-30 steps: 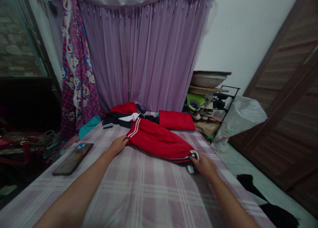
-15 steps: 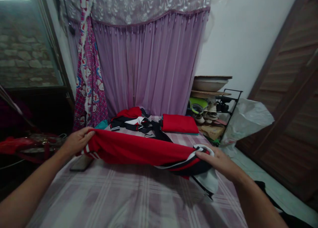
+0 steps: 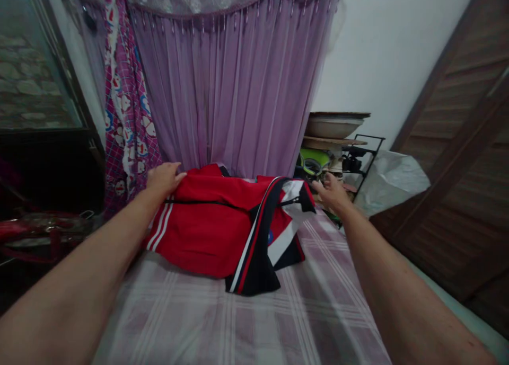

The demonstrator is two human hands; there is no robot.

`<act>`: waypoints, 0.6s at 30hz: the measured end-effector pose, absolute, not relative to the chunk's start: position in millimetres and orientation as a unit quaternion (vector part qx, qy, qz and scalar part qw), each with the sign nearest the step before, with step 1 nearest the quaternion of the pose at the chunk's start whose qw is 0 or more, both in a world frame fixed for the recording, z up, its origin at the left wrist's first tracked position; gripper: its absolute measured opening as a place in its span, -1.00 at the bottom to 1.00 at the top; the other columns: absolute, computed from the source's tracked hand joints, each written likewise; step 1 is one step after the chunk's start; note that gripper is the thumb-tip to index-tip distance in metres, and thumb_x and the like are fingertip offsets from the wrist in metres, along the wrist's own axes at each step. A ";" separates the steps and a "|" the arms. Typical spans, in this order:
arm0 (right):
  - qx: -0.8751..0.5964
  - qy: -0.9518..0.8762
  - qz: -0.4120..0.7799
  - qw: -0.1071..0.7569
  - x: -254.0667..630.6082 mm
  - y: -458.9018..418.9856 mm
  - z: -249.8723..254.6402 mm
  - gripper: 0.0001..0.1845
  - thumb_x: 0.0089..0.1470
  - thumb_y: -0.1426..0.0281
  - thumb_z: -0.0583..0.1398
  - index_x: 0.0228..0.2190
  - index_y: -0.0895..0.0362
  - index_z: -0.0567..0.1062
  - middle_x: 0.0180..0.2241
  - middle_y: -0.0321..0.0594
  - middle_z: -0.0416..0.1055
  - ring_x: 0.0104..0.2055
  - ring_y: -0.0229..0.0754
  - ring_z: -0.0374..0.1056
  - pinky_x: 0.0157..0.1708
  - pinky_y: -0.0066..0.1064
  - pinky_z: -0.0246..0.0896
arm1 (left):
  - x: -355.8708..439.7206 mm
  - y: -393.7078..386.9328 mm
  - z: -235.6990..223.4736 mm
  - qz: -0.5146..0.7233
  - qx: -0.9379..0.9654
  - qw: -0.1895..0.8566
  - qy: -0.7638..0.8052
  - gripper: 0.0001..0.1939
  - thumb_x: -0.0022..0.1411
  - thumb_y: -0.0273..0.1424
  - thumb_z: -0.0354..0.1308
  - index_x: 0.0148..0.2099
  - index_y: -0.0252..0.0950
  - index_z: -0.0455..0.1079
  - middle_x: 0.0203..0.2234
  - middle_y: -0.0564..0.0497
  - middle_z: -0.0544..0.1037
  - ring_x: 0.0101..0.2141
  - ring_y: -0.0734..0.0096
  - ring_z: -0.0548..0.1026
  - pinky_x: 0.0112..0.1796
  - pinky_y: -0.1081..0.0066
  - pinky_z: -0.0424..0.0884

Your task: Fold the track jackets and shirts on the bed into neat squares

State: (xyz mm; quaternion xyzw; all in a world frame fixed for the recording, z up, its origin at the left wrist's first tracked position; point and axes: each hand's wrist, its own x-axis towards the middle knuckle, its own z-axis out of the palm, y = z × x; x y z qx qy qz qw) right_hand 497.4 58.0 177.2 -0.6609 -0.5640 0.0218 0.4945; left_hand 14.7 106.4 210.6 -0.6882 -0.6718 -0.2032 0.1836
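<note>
A red track jacket [image 3: 207, 227] with white stripes and black-and-white panels hangs spread between my two raised hands above the plaid pink bed sheet [image 3: 238, 322]. My left hand [image 3: 162, 177] is closed on its upper left edge. My right hand [image 3: 330, 191] pinches the upper right corner by the black-and-white part. The jacket's lower edge rests on the sheet. It hides the other clothes at the head of the bed, except for a strip of red cloth [image 3: 265, 179] behind it.
A purple curtain [image 3: 230, 89] hangs behind the bed, with a pink patterned cloth [image 3: 127, 121] to its left. A black rack [image 3: 342, 153] with shoes and a basin stands at the right, beside a white bag [image 3: 392, 179] and a brown wooden door [image 3: 465, 142].
Both hands took the red jacket from the sheet, lifted it and carried it up and away toward the head of the bed; it now hangs opened out. The phone is hidden.
</note>
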 end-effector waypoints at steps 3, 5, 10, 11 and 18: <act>-0.711 -0.574 0.058 0.402 503.9 52.9 128.0 -0.56 0.09 0.24 0.21 -0.06 0.26 0.53 -0.07 0.09 0.53 -0.10 0.00 0.47 -0.11 -0.24 0.31 | 29.1 112.9 151.0 -0.172 -0.739 0.148 -0.634 -0.53 0.29 -0.22 0.02 0.19 -0.23 0.34 0.17 -0.19 0.43 0.15 0.07 0.38 0.09 0.10 0.26; -0.716 -0.601 0.093 0.342 501.7 35.7 91.2 -0.76 0.05 0.30 0.22 -0.31 0.18 0.61 -0.29 -0.07 0.59 -0.21 -0.03 0.49 -0.19 -0.29 0.31 | 32.1 101.1 109.6 -0.159 -0.754 0.103 -0.629 -0.59 0.25 -0.23 0.05 0.09 -0.22 0.44 0.12 -0.17 0.49 0.12 0.08 0.41 0.10 0.12 0.26; -0.713 -0.659 0.134 0.196 473.8 -6.4 28.1 -0.60 0.17 0.14 0.07 -0.39 0.08 0.62 -0.39 -0.19 0.59 -0.28 -0.07 0.49 -0.34 -0.35 0.23 | 49.0 39.9 45.2 -0.189 -0.791 -0.053 -0.580 -0.57 0.28 -0.06 -0.04 -0.18 -0.16 0.57 -0.18 -0.07 0.64 -0.13 0.18 0.52 -0.04 0.25 0.35; -0.719 -0.655 0.125 0.198 467.8 -10.4 23.6 -0.57 0.19 0.10 0.05 -0.33 0.06 0.62 -0.36 -0.18 0.59 -0.26 -0.05 0.50 -0.33 -0.34 0.23 | 58.2 27.2 40.7 -0.195 -0.799 -0.071 -0.564 -0.57 0.27 -0.04 -0.03 -0.20 -0.15 0.58 -0.21 -0.05 0.64 -0.15 0.18 0.52 -0.05 0.25 0.34; -0.816 -0.555 0.077 0.144 455.2 -5.9 24.8 -0.37 0.18 -0.06 0.02 -0.09 0.17 0.55 -0.12 0.08 0.56 -0.05 0.15 0.47 -0.22 -0.20 0.25 | 138.5 -15.7 45.6 -0.124 -0.837 -0.110 -0.521 -0.65 0.17 -0.05 0.19 -0.15 -0.15 0.58 -0.28 -0.08 0.62 -0.20 0.13 0.50 -0.15 0.24 0.30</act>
